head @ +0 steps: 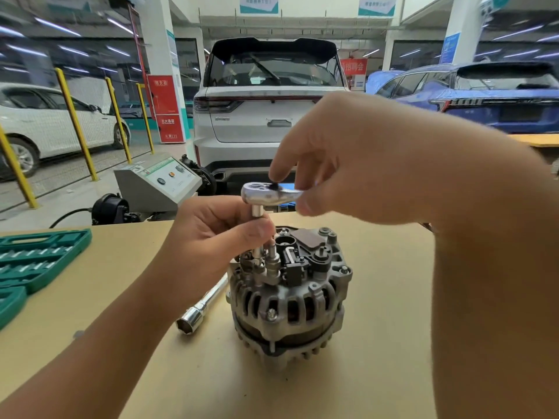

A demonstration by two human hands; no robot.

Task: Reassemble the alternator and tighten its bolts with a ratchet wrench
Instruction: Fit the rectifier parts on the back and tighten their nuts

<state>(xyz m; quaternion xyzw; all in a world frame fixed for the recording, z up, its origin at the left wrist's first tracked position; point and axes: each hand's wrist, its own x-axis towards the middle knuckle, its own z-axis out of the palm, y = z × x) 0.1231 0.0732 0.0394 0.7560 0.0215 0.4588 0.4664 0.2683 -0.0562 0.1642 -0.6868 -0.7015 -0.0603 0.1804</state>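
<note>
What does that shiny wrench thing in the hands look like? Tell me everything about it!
The ratchet wrench is shiny silver metal with a rounded head and a small dark switch on top. It is held level above the alternator. A straight metal extension drops from its head toward the alternator's top. The right hand pinches the wrench near its head, one finger on the switch, hiding the handle. The left hand grips the extension just below the head.
</note>
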